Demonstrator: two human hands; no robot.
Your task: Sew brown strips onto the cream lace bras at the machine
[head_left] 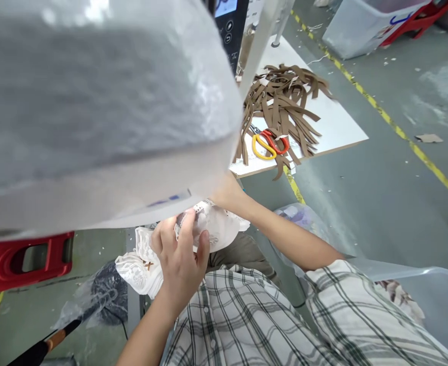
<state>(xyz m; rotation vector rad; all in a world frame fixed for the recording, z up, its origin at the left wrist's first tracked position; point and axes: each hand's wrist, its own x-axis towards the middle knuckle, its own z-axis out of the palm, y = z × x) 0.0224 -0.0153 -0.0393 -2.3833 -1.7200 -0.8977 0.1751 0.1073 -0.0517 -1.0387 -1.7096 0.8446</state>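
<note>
White lace fabric (pixel 224 229), partly sheer, lies beneath the large white machine housing (pixel 113 112). A gathered end of it with a small brown bow hangs to the left. My left hand (pixel 180 244) rests over the lace with its fingers apart and bent, fingertips touching the cloth near the housing's lower edge. On the other side of the fabric is my right hand (pixel 226 190), close to its edge; the housing covers its fingers, so their grip does not show.
Brown fabric strips (pixel 285 101) and scissors (pixel 267 144) with yellow and red handles lie on the white tabletop (pixel 338 129). A control panel (pixel 231 30) stands behind the housing. Red stools (pixel 29 259), plastic bins (pixel 369 25) and bagged material (pixel 109 290) are around on the floor.
</note>
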